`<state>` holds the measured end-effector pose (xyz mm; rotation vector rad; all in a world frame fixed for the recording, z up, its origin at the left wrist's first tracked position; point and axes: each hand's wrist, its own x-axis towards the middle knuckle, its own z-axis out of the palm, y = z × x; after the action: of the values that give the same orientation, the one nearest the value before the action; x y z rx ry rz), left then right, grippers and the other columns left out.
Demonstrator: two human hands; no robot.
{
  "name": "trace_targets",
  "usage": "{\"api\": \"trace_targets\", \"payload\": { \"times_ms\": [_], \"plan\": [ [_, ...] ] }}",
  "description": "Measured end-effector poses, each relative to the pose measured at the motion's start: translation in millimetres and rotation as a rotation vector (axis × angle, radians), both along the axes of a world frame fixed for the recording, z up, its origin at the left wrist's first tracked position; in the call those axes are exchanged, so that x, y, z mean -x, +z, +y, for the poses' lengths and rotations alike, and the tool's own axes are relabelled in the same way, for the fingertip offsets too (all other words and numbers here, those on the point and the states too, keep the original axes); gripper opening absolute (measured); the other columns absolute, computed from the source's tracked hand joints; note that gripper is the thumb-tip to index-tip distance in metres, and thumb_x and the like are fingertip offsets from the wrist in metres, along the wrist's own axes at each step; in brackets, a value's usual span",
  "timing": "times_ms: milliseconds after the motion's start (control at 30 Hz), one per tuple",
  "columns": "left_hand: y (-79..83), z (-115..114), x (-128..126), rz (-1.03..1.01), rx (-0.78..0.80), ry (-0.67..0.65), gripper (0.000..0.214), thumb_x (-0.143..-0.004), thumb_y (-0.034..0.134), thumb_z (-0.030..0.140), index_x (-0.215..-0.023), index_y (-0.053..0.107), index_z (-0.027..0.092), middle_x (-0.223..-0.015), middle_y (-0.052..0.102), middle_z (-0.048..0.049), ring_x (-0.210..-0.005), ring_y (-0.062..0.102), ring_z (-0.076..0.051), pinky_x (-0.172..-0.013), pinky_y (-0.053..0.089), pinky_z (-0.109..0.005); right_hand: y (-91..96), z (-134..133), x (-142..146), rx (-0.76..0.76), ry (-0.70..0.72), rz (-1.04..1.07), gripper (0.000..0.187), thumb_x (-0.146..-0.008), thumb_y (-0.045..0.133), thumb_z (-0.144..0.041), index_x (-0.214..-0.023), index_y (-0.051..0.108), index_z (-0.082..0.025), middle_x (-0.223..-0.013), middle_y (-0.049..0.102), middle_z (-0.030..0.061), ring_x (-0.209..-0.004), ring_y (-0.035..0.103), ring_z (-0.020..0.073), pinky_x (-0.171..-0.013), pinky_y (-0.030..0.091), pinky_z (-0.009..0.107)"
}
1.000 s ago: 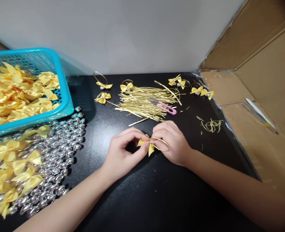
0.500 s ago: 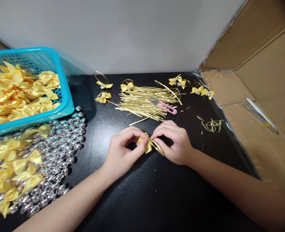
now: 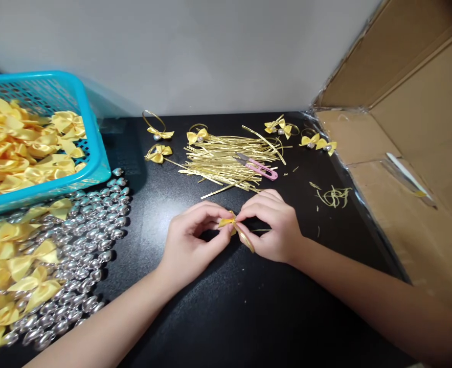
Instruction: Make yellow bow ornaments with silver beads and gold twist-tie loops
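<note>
Between my two hands, just above the black table, is a yellow satin bow (image 3: 226, 222) with a gold cord (image 3: 246, 240) at its right side. My left hand (image 3: 195, 235) pinches the bow between thumb and fingers. With thumb and forefinger together, my right hand (image 3: 274, 222) grips the gold cord close to the bow. A thin cord end sticks out under the right palm. Any bead on this bow is hidden by my fingertips. Beyond my hands lies a pile of gold cords (image 3: 222, 161), with pink thread snips (image 3: 262, 168) on top.
A blue basket (image 3: 95, 138) of yellow bows stands at the left, beside many silver beads (image 3: 107, 225) and loose bows (image 3: 38, 286). Beaded bows with cord loops (image 3: 159, 153) lie around the pile. Cord scraps (image 3: 333, 197) and a cardboard wall (image 3: 421, 102) are at the right.
The bow has turned between my fingers, and the cord loop now points lower and looks narrower. My right fingers have come closer to the bow's middle. The view has shifted slightly.
</note>
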<state>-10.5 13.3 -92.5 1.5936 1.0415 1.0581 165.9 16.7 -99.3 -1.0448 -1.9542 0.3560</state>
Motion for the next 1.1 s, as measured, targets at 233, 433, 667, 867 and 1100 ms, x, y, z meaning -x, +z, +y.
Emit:
{"api": "trace_targets", "payload": {
  "times_ms": [233,433,667,867,1100],
  "plan": [
    [1.7,-0.1,-1.3,0.110,-0.172,0.002,0.011,-0.077,0.067,0.006,-0.083,0.068,0.014,-0.077,0.067,-0.0022,-0.066,0.065,-0.008,-0.060,0.055,-0.015,1.2,-2.5,2.4,-0.017,-0.078,-0.044,0.008,-0.075,0.063,-0.017,-0.069,0.060,-0.020,-0.069,0.069,-0.0019,-0.066,0.063,0.0138,-0.074,0.043,0.034],
    [1.7,-0.9,-1.7,0.144,-0.229,0.018,0.011,-0.077,0.068,0.005,-0.081,0.068,0.015,-0.073,0.066,-0.0003,-0.063,0.063,-0.007,-0.056,0.052,-0.014,1.1,-3.2,4.0,-0.025,-0.107,-0.033,0.009,-0.075,0.060,-0.014,-0.068,0.060,-0.020,-0.067,0.068,-0.0021,-0.065,0.063,0.0135,-0.073,0.043,0.033],
    [1.8,-2.3,-1.6,0.108,-0.153,0.041,0.011,-0.077,0.068,0.006,-0.080,0.068,0.017,-0.075,0.067,0.0007,-0.064,0.063,-0.006,-0.059,0.054,-0.014,0.1,-2.7,2.1,0.005,-0.100,-0.005,0.010,-0.074,0.062,-0.012,-0.068,0.061,-0.019,-0.067,0.067,-0.0020,-0.065,0.062,0.0132,-0.073,0.043,0.033],
    [-1.9,-2.0,0.4,0.019,-0.028,0.060,0.012,-0.078,0.069,0.008,-0.083,0.069,0.019,-0.080,0.068,0.0013,-0.068,0.064,-0.007,-0.065,0.055,-0.015,4.3,-3.5,1.8,0.047,-0.086,0.033,0.005,-0.073,0.061,-0.013,-0.072,0.061,-0.019,-0.070,0.067,-0.0007,-0.069,0.063,0.0144,-0.074,0.044,0.034],
    [0.5,-2.8,0.0,0.059,-0.060,0.057,0.011,-0.076,0.069,0.008,-0.081,0.069,0.018,-0.077,0.069,0.0002,-0.065,0.065,-0.008,-0.062,0.057,-0.018,1.3,-2.4,2.8,0.036,-0.062,0.012,0.005,-0.076,0.065,-0.019,-0.072,0.063,-0.019,-0.072,0.069,-0.0012,-0.069,0.063,0.0139,-0.073,0.042,0.034]
  ]
}}
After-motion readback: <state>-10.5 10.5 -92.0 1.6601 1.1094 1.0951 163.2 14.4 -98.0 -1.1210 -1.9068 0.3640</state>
